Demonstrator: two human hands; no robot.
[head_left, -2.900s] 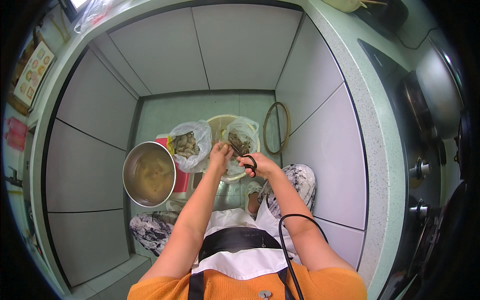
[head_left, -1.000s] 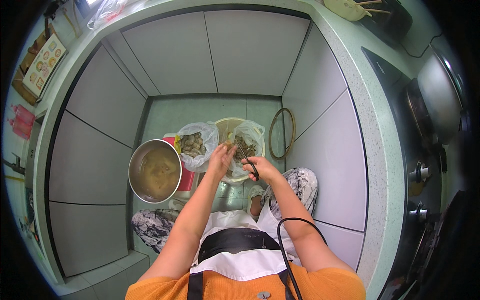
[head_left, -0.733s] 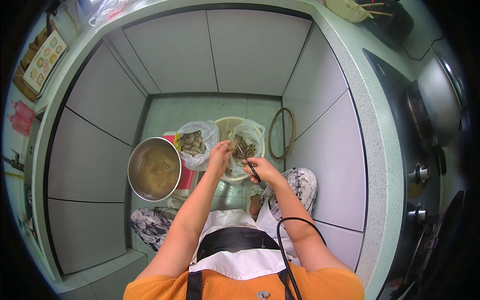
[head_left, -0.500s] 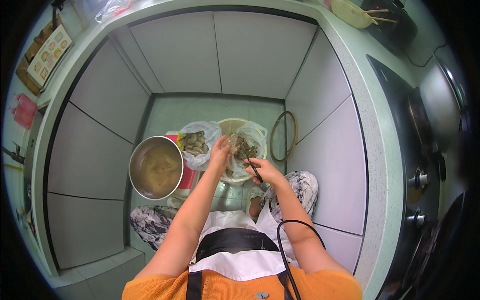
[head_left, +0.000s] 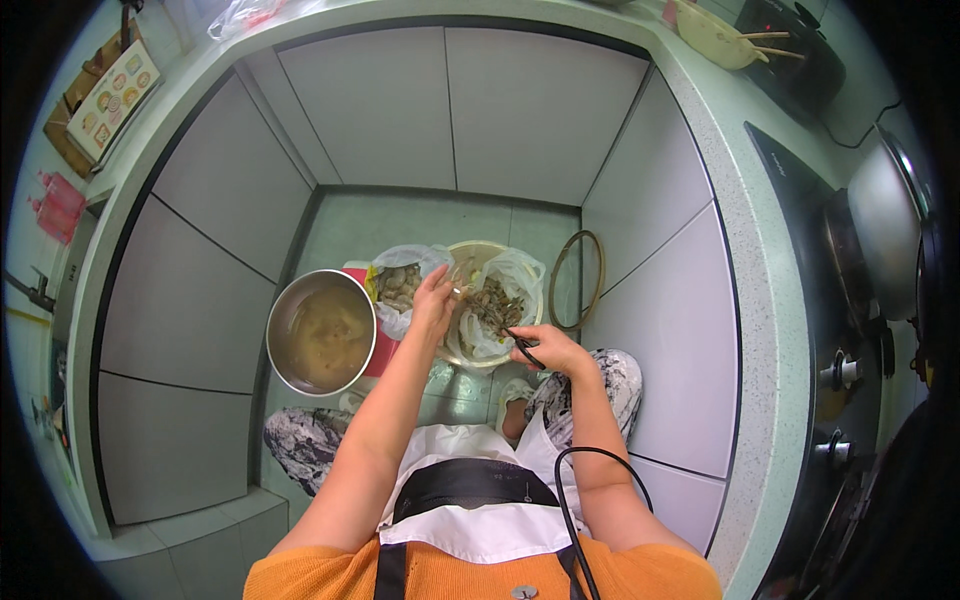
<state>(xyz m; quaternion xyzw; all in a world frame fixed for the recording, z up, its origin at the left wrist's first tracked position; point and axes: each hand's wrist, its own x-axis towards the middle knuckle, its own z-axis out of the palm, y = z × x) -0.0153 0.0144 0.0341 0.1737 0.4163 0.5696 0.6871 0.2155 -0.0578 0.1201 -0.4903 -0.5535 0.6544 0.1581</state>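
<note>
My left hand (head_left: 434,303) is closed with its fingers pinched on a pale shrimp (head_left: 462,272) with thin whiskers, partly hidden by the fingers. My right hand (head_left: 550,349) grips black-handled scissors (head_left: 521,344), their tips pointing into a clear plastic bag (head_left: 518,262) of brownish shrimp pieces (head_left: 492,302). That bag lines a cream basin (head_left: 462,248) on the floor. Left of it, a white plastic bag (head_left: 428,257) holds several greyish shrimp (head_left: 398,284). A steel pot (head_left: 272,338) of cloudy liquid with a pale lump in it stands farther left.
A red-and-white box (head_left: 383,352) sits beside the pot. Some brown hose or ring (head_left: 556,292) leans at the right cabinet (head_left: 655,330). Cabinets enclose the tiled floor (head_left: 375,212). A black cable (head_left: 600,446) crosses my right arm. A stove (head_left: 800,250) is on the right counter.
Both hands have drawn slightly apart, the right one moving right and nearer with the scissors. The whole view has shifted a little.
</note>
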